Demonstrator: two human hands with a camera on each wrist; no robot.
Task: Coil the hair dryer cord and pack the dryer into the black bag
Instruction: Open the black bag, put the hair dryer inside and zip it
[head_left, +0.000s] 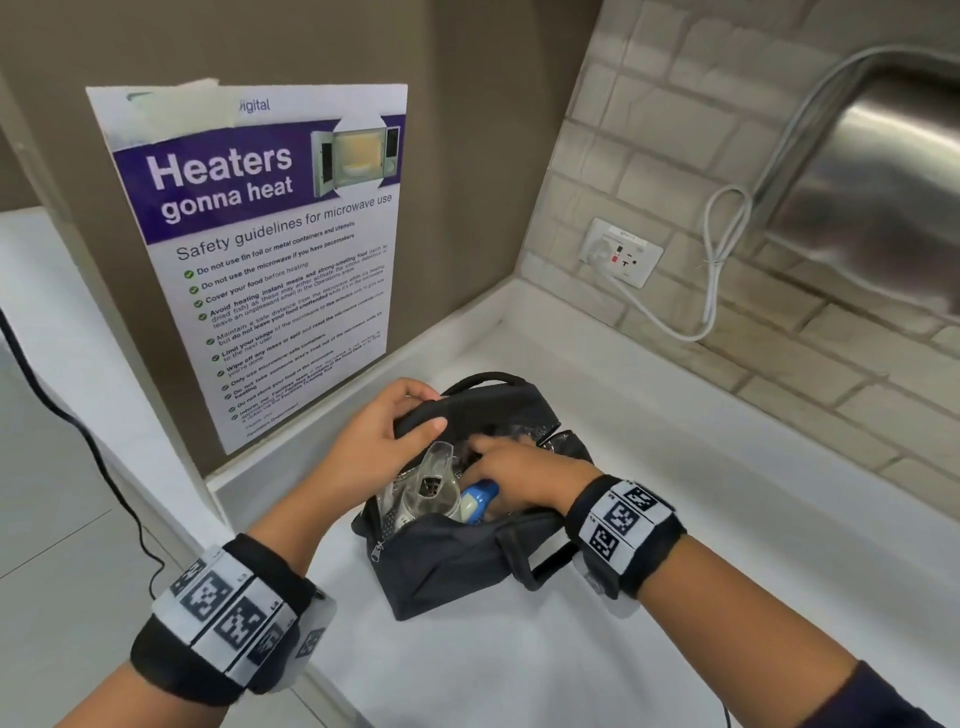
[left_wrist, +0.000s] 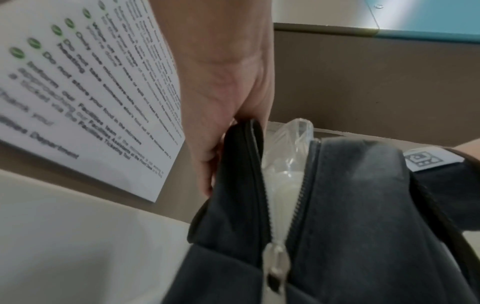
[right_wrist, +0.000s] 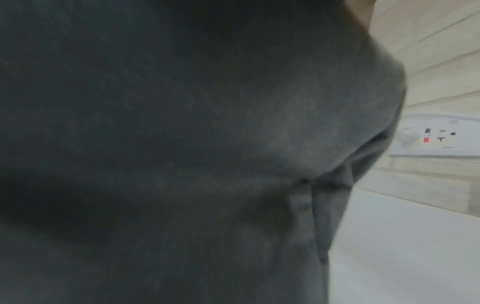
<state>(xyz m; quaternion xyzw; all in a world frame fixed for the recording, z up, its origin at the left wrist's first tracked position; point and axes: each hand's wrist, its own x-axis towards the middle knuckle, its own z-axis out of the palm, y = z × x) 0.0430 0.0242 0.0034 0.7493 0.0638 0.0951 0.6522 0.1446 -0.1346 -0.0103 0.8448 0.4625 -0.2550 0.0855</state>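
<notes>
The black bag (head_left: 447, 561) sits on the white worktop (head_left: 649, 597) below the microwave poster (head_left: 270, 260), its mouth unzipped. The left hand (head_left: 384, 431) pinches the bag's far lip and holds it back; the right hand (head_left: 511, 480) reaches inside among clear plastic, with a blue-and-white object (head_left: 478, 501), possibly the dryer, just beside it; whether its fingers are closed on anything cannot be told. To do this well, keep the lip pulled wide and press the contents low before zipping. The left wrist view alone shows the zipper slider (left_wrist: 275, 265) at the bag's near end; the right wrist view shows mostly dark fabric and the wall socket (right_wrist: 439, 135).
</notes>
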